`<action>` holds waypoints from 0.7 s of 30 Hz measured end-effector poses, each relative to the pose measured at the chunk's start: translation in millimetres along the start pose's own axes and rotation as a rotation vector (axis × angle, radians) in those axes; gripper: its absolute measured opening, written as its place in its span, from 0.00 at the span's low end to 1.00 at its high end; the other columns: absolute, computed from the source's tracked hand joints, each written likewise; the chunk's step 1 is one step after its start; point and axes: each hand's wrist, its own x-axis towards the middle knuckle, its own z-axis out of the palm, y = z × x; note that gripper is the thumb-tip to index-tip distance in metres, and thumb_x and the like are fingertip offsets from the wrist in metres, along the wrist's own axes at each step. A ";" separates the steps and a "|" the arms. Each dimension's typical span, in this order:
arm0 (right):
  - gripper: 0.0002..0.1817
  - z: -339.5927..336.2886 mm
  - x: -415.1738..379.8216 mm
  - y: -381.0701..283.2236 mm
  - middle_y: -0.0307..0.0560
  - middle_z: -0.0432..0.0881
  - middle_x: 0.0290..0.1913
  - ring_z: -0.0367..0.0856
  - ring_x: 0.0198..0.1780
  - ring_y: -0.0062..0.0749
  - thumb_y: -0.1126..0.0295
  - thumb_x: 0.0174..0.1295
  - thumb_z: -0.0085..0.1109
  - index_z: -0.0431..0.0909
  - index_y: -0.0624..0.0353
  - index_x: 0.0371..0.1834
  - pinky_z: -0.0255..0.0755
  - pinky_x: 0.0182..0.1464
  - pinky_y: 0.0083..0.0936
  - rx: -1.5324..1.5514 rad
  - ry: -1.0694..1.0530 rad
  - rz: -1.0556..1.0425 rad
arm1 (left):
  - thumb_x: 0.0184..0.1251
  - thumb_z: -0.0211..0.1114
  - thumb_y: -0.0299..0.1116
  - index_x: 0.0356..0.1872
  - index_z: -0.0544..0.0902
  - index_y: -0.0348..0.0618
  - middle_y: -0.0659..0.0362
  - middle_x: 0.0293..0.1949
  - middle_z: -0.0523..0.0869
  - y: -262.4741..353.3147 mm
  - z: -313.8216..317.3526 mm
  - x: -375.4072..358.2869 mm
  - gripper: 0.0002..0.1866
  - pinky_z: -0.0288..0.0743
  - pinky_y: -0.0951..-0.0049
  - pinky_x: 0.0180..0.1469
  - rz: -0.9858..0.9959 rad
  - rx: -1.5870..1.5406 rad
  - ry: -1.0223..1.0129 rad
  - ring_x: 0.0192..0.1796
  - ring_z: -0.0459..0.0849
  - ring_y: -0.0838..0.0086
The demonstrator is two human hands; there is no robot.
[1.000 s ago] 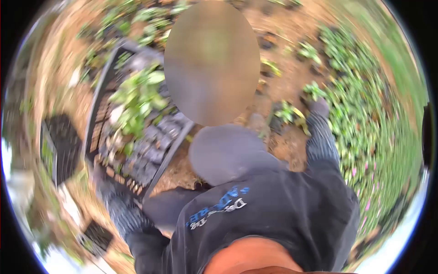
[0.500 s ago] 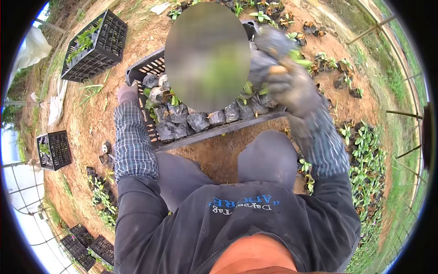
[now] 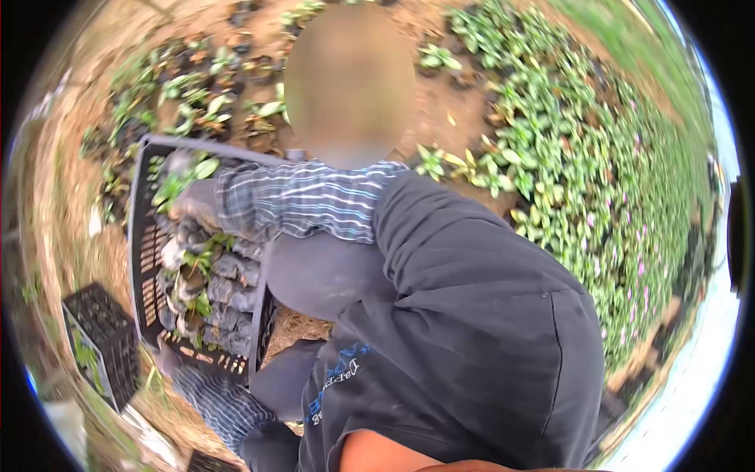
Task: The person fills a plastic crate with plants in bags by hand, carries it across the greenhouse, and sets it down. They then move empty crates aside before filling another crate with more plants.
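Observation:
A black plastic crate stands at the left, against my knees. Rows of dark bagged seedlings lie on their sides in it, with green leaves poking out between. My gloved right hand is inside its far end, closed around a bagged seedling whose leaves stick out beside the glove. The fingers are blurred and partly hidden. At the crate's near left corner, my left hand grips the rim, also smeared by motion.
Another black crate with plants sits farther left. Dense potted seedlings cover the ground to the right. More bagged plants stand beyond the crate. A blurred oval hides the upper middle of the view.
The view has swung to the right, so the crate now appears at the left. My right hand has moved from above the crate's right side down into its far end. My left hand stays on the rim.

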 end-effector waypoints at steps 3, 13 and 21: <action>0.11 -29.9 -115.6 -98.5 0.49 0.82 0.29 0.80 0.25 0.25 0.70 0.57 0.56 0.76 0.66 0.39 0.75 0.25 0.18 -0.129 0.063 -0.118 | 0.58 0.61 0.54 0.53 0.75 0.39 0.51 0.46 0.80 9.8 -8.3 -12.6 0.30 0.75 0.69 0.41 -0.034 0.257 0.074 0.45 0.81 0.68; 0.16 -368.3 -410.9 -21.8 0.50 0.81 0.35 0.80 0.31 0.36 0.66 0.56 0.57 0.73 0.61 0.46 0.76 0.31 0.29 -0.262 1.600 0.033 | 0.55 0.60 0.59 0.55 0.73 0.39 0.49 0.49 0.79 13.5 -15.1 -7.7 0.36 0.75 0.67 0.45 -0.103 0.485 0.141 0.48 0.80 0.65; 0.29 -401.6 -441.0 -11.9 0.56 0.78 0.51 0.76 0.52 0.48 0.57 0.55 0.57 0.65 0.50 0.61 0.70 0.54 0.38 -1.164 1.577 0.914 | 0.53 0.59 0.63 0.57 0.72 0.39 0.48 0.51 0.78 19.9 -18.9 -3.6 0.40 0.75 0.65 0.48 -0.141 0.538 0.173 0.50 0.79 0.62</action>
